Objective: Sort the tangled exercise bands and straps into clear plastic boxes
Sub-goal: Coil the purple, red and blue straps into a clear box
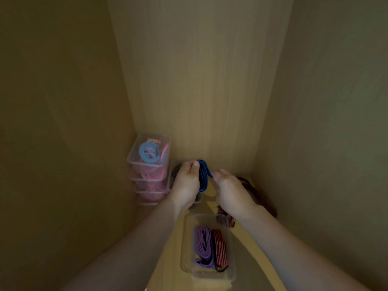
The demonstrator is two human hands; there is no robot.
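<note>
So we're down in the corner of a wooden cupboard, pretty dim in here. Both hands are on the blue band (pixel 202 175), held up just above the shelf (pixel 165 265). Our left hand (pixel 185 181) has its fingers curled round one side of it with the thumb on top, and our right hand (pixel 230 190) grips the other side, though its fingertips are mostly hidden. A stack of clear boxes (pixel 148 171) sits in the left corner with light blue and pink bands inside. Nearer us there's an open clear box (pixel 186 248) with a folded purple band (pixel 202 242) and a red-and-black striped strap (pixel 219 246) side by side. A dark red strap (pixel 259 195) lies loose on the shelf just beyond our right hand.
</note>
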